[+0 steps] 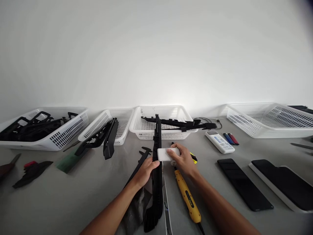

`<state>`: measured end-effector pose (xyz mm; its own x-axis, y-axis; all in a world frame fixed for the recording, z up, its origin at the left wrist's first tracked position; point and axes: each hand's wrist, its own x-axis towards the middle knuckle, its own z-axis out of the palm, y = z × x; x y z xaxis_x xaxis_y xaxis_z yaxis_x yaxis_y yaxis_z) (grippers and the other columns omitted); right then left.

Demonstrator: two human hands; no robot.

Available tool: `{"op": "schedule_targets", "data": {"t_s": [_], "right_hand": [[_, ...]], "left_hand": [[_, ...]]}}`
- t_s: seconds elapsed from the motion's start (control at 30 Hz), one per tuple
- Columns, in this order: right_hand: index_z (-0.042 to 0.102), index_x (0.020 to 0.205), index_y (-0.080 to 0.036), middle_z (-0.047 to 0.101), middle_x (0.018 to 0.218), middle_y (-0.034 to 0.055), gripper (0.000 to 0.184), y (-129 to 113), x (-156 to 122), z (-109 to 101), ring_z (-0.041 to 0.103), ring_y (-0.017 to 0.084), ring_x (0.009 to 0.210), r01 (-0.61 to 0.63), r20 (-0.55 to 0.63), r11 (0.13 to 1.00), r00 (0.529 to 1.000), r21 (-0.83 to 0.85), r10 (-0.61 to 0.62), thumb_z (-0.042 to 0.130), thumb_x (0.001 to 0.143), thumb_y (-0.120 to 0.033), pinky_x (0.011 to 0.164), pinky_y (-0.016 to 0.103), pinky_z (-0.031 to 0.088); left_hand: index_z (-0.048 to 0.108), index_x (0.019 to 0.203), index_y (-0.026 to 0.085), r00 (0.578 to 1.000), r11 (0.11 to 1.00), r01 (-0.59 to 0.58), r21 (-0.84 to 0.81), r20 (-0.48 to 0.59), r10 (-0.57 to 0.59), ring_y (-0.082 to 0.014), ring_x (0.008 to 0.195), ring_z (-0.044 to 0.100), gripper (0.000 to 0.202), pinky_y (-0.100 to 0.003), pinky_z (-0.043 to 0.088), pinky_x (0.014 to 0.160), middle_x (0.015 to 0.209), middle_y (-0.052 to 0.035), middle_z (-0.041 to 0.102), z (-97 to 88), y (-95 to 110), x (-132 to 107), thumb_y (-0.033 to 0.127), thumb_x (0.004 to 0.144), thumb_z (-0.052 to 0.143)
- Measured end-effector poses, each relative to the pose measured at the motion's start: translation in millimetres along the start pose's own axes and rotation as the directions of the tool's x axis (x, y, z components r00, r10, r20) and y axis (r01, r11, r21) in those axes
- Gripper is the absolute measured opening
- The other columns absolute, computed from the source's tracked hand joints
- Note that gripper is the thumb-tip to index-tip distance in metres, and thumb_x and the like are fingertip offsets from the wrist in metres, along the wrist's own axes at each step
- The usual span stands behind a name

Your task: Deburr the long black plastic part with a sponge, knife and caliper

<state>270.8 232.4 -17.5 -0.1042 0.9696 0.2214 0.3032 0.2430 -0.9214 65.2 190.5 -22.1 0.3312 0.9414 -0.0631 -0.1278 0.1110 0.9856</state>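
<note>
Nearest my camera are two bare forearms (111, 203), with the near end of a long black strip (156, 192) between them. I have the left hand (144, 172) closed around the strip's middle, thumb on top; the right hand (183, 160) pinches a white block (163, 154) laid across it. I judge the strip light, stiff and slightly slick, its thin edge tabs easily snapped, so the broad middle is my safest hold; the block looks light too, best taken by its sides. Counting outward over the tabletop (73, 202): one yellow tool (186, 195) just right, one pair of calipers (140, 163) just left, one white device (220, 142), two small blue and red pieces (228, 138), two flat dark slabs (244, 184) at right, four white baskets (146, 134) along the far side. The far-left black heap (36, 129) I can't count.
</note>
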Motion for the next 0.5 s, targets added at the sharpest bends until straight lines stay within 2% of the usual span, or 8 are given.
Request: {"op": "schedule_targets", "data": {"t_s": [0.1, 0.17, 0.33, 0.4, 0.5], "right_hand": [[0.060, 0.085, -0.022, 0.059, 0.072, 0.0008, 0.045, -0.4, -0.4, 0.9, 0.052, 0.019, 0.066, -0.030, -0.052, 0.999, 0.998, 0.018, 0.030, 0.063, 0.092, -0.066, 0.060, 0.031, 0.042], [0.059, 0.087, -0.022, 0.059, 0.072, 0.0007, 0.045, -0.8, -0.8, 2.1, 0.051, 0.019, 0.066, -0.040, -0.074, 0.999, 0.996, 0.031, 0.042, 0.061, 0.093, -0.066, 0.060, 0.032, 0.042], [0.060, 0.087, -0.023, 0.059, 0.075, 0.0006, 0.043, -2.5, -2.0, 5.6, 0.053, 0.020, 0.068, -0.029, -0.042, 0.999, 0.999, 0.020, 0.030, 0.063, 0.093, -0.065, 0.062, 0.032, 0.042], [0.059, 0.088, -0.022, 0.059, 0.076, 0.0005, 0.043, -3.7, -3.0, 6.9, 0.053, 0.020, 0.069, -0.022, -0.040, 1.000, 0.999, 0.017, 0.022, 0.062, 0.094, -0.064, 0.063, 0.032, 0.042], [0.060, 0.087, -0.022, 0.058, 0.074, 0.0000, 0.043, -5.6, -4.5, 8.2, 0.052, 0.019, 0.068, 0.002, 0.024, 1.000, 1.000, -0.002, -0.002, 0.063, 0.094, -0.065, 0.062, 0.031, 0.041]], "left_hand": [[0.068, 0.082, 0.018, 0.999, 0.997, -0.039, 0.071, -0.036, 0.042, -0.0213, 0.076, 0.059, 0.046, -0.033, 0.048, 0.079, 0.079, -0.0039, 0.067, 0.4, -0.1, -0.1, 0.059, 0.099, 0.058], [0.068, 0.080, 0.018, 0.997, 0.990, -0.042, 0.135, -0.057, 0.050, -0.0224, 0.079, 0.059, 0.049, -0.033, 0.046, 0.079, 0.080, -0.0043, 0.067, 0.5, -0.5, -0.3, 0.061, 0.100, 0.056], [0.072, 0.083, 0.018, 0.998, 0.987, 0.004, 0.160, 0.058, -0.013, -0.0198, 0.068, 0.053, 0.048, -0.031, 0.042, 0.067, 0.074, -0.0029, 0.061, 0.3, -2.0, -1.4, 0.061, 0.100, 0.056], [0.075, 0.091, 0.018, 0.998, 0.988, 0.026, 0.153, 0.051, -0.034, -0.0179, 0.062, 0.050, 0.045, -0.030, 0.040, 0.063, 0.070, -0.0007, 0.057, 0.0, -3.0, -1.6, 0.059, 0.099, 0.059], [0.074, 0.121, 0.021, 1.000, 0.992, -0.022, 0.128, -0.006, 0.023, -0.0207, 0.077, 0.059, 0.040, -0.031, 0.048, 0.075, 0.083, -0.0017, 0.064, -1.3, -5.3, -1.4, 0.050, 0.095, 0.069]]}}
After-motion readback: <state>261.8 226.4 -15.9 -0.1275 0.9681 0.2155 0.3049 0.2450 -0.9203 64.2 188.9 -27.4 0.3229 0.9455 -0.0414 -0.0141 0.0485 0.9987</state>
